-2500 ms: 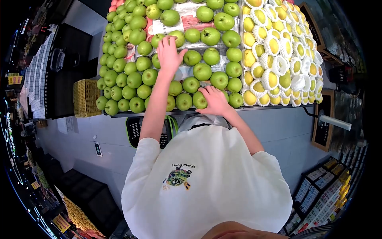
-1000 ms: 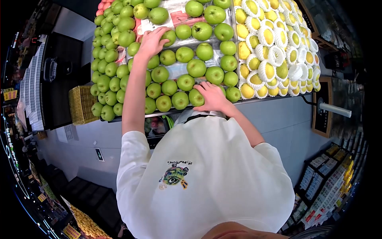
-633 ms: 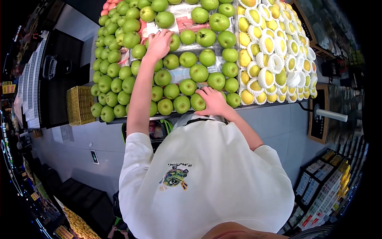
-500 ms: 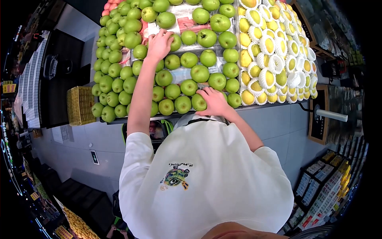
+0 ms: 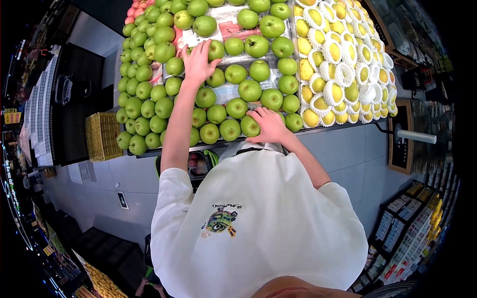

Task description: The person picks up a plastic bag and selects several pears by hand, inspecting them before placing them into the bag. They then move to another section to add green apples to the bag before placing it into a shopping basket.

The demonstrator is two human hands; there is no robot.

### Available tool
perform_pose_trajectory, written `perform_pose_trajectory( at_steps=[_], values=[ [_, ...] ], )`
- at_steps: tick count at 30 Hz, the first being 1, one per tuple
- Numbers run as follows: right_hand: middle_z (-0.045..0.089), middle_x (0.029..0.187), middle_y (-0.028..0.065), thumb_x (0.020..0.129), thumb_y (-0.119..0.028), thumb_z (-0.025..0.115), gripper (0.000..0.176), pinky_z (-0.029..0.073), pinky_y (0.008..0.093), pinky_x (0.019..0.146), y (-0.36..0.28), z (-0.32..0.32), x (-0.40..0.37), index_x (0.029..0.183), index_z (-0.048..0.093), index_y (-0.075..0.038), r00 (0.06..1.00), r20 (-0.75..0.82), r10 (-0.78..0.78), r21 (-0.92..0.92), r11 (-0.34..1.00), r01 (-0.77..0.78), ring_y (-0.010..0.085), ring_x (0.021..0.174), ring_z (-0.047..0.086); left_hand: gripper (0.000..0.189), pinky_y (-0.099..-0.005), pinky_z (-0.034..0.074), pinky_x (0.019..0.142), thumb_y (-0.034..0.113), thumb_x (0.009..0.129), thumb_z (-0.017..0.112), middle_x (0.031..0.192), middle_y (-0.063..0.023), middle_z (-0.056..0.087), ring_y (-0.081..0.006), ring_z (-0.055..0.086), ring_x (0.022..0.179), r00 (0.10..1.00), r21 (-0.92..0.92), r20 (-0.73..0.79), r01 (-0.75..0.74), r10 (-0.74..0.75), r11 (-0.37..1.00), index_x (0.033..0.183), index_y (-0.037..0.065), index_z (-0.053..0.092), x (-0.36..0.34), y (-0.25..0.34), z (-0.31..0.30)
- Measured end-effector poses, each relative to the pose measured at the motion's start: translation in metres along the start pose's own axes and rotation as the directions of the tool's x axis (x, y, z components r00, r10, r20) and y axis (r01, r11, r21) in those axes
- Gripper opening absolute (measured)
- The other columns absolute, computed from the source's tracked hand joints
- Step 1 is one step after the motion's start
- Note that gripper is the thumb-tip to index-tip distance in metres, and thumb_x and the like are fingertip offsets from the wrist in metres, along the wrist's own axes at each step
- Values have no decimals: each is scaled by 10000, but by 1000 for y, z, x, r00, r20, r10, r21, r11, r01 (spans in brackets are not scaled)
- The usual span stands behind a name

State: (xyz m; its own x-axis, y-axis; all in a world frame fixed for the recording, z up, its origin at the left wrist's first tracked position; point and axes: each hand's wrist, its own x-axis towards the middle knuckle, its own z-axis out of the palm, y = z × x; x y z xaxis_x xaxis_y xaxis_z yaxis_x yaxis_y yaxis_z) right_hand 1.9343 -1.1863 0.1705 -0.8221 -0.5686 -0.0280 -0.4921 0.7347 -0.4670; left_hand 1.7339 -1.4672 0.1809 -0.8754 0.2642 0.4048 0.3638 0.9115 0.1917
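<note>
Rows of green apples (image 5: 237,107) lie on the sloping display. My left hand (image 5: 198,63) is over the upper rows, its fingers spread and thumb apart, beside a green apple (image 5: 216,50). A bit of green shows at its fingertips; whether it touches that fruit is unclear. At the front edge, my right hand (image 5: 270,126) curls round the right side of another green apple (image 5: 250,126), fingers above and thumb below. That apple still sits in the front row.
Yellow fruit in white foam nets (image 5: 333,93) fills the right side, behind a divider. Pinkish-red fruit (image 5: 135,11) is at the top left. A yellow wicker basket (image 5: 103,136) stands left of the display. A basket with green edges (image 5: 199,164) is below the front edge.
My left hand has turned and opened, with its thumb now spread to the right. My right hand stays at the same front-row apple. The view has shifted slightly.
</note>
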Motion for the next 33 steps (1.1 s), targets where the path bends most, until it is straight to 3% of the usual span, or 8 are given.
perform_pose_trajectory(
  at_steps=[2, 4, 10, 23, 28, 33],
  values=[
    [569, 1202, 150, 654, -542, 861, 866, 517, 453, 933, 0, 2, -1, 1348, 563, -119, 1000, -20, -6, 7, 1000, 6, 360, 1122, 608, 805, -607, 175, 1203, 465, 797, 824, 1412, -66, 590, -238, 547, 1327, 999, 10, -19, 32, -31, 999, 1480, 201, 490, 1, 2, 0],
    [569, 1203, 150, 653, -544, 861, 867, 516, 453, 934, 0, 1, -1, 1348, 564, -119, 1000, -13, -4, 8, 1000, 4, 360, 1122, 609, 788, -613, 159, 1208, 461, 807, 819, 1430, -56, 585, -231, 540, 1338, 997, 43, 80, -10, 6, 999, 1476, 201, 493, 2, 2, -4],
    [570, 1205, 149, 652, -549, 861, 863, 518, 452, 930, 1, 2, 0, 1341, 569, -119, 1000, -24, -11, 7, 1000, 11, 360, 1120, 611, 770, -605, 143, 1214, 484, 790, 829, 1399, -52, 609, -236, 544, 1330, 981, -5, 191, 25, -24, 1000, 1452, 238, 521, 6, 7, -25],
    [577, 1204, 143, 650, -542, 863, 850, 522, 446, 926, 2, 2, -1, 1328, 577, -116, 997, -62, -38, -8, 999, 37, 353, 1102, 613, 786, -570, 175, 1205, 429, 742, 871, 1375, -43, 600, -219, 502, 1340, 999, -82, 39, -12, 16, 997, 1416, 195, 542, -7, 7, -19],
    [579, 1201, 140, 652, -544, 859, 851, 523, 446, 927, 2, 1, -1, 1330, 579, -112, 997, -68, -40, -7, 999, 39, 349, 1107, 610, 799, -558, 177, 1211, 349, 773, 853, 1435, -53, 555, -209, 502, 1345, 999, 98, -33, 10, -7, 995, 1458, 146, 497, -3, 13, 3],
    [577, 1209, 140, 651, -547, 856, 860, 520, 445, 937, 0, -1, -2, 1335, 578, -106, 997, -70, -42, 8, 999, 42, 351, 1113, 606, 810, -568, 161, 1219, 369, 792, 841, 1474, -59, 529, -210, 494, 1358, 999, 77, 11, 35, -36, 996, 1481, 146, 478, 2, 13, 12]
  ],
)
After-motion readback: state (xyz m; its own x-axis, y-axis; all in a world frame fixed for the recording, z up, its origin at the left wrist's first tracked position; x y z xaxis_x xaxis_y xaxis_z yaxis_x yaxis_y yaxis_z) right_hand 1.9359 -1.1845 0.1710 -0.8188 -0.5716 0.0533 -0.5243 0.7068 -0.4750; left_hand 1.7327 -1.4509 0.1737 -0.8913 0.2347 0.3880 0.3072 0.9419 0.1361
